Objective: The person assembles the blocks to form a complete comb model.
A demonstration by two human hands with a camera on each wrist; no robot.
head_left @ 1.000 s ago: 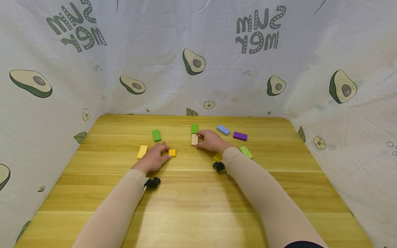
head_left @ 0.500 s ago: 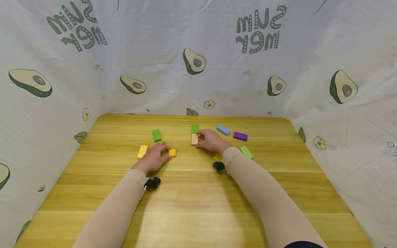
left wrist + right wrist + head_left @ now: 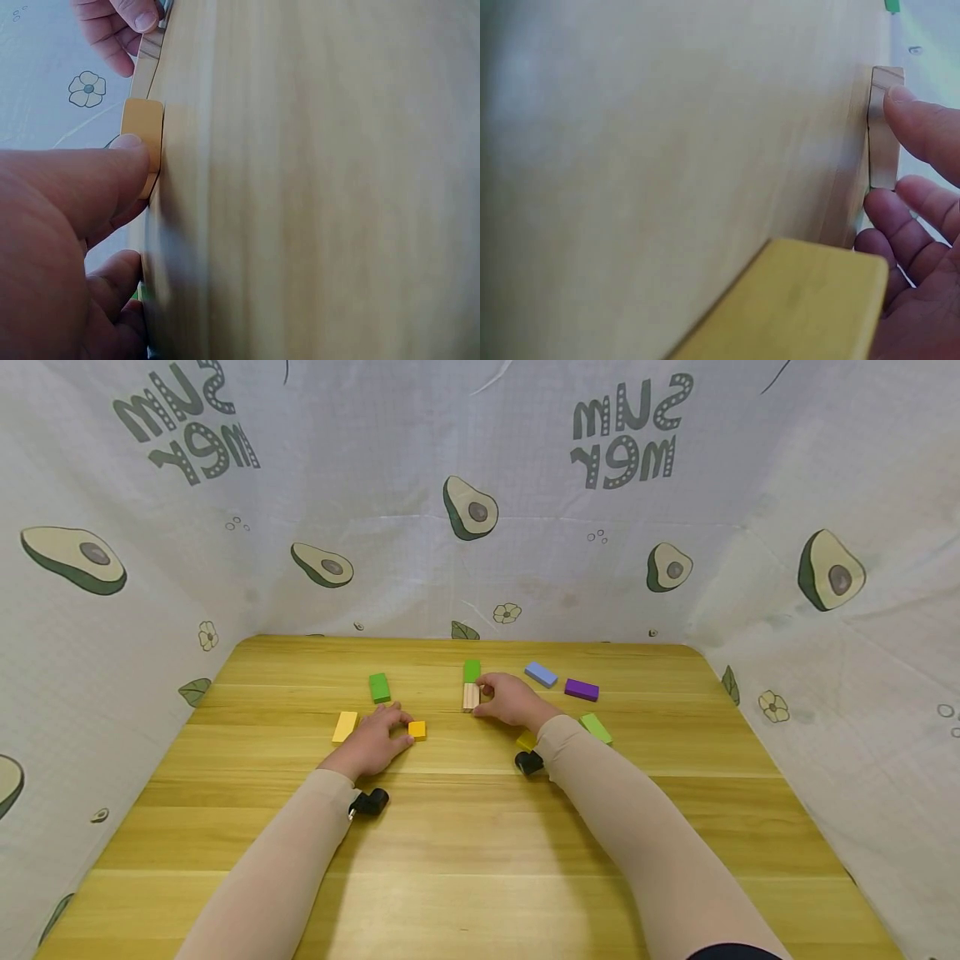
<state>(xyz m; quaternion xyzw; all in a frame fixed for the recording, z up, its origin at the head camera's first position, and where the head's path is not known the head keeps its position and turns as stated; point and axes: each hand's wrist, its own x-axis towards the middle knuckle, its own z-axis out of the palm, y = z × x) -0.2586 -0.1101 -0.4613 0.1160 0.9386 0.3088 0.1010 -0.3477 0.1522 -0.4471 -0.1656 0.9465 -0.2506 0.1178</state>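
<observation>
In the head view my left hand (image 3: 371, 745) pinches an orange block (image 3: 417, 731) at its left side. The left wrist view shows the thumb on the face of this block (image 3: 144, 118). Farther back, my right hand (image 3: 510, 700) holds a plain wooden block (image 3: 470, 697) by its right side, thumb near and a finger at the far corner. This wooden block (image 3: 884, 154) stands at the thumb in the right wrist view. A green block (image 3: 471, 670) lies directly behind it, in line. Both held blocks are at the tabletop.
Left of centre lie a green block (image 3: 379, 687) and a pale yellow block (image 3: 345, 727). To the right are blue (image 3: 540, 674), purple (image 3: 581, 690) and light green (image 3: 596, 728) blocks. A yellow block (image 3: 526, 740) is partly hidden under the right wrist. Printed cloth (image 3: 397, 585) surrounds the table.
</observation>
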